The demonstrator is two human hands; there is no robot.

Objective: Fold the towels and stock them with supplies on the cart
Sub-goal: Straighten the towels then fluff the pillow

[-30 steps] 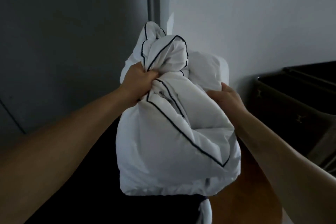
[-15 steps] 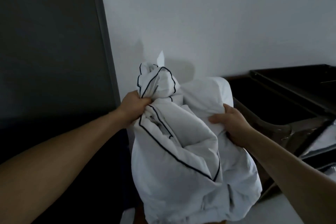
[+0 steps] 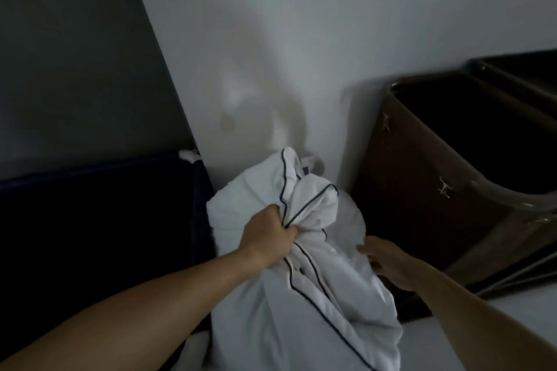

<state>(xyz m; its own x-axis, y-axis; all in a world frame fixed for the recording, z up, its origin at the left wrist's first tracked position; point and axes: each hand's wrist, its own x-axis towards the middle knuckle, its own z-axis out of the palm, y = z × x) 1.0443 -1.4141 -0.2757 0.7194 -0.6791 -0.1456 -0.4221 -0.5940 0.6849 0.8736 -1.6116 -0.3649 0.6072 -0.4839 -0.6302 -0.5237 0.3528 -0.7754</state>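
Note:
A bundled white linen with thin dark piping [image 3: 313,304] hangs in front of me, low in the head view. My left hand [image 3: 268,238] grips a bunched fold near its top. My right hand [image 3: 388,262] touches the bundle's right side; whether it holds the cloth I cannot tell, since its fingertips are blurred against the fabric. The bottom of the bundle runs out of the frame.
A brown bin with metal clasps [image 3: 434,190] stands to the right against the white wall [image 3: 286,54]. A dark blue hamper [image 3: 99,220] sits to the left below a dark grey panel [image 3: 75,54]. Pale floor [image 3: 512,319] shows at lower right.
The bundle and both hands sank lower in view as the camera swung right and down. The brown bin came closer into view, and my right hand loosened on the cloth's side.

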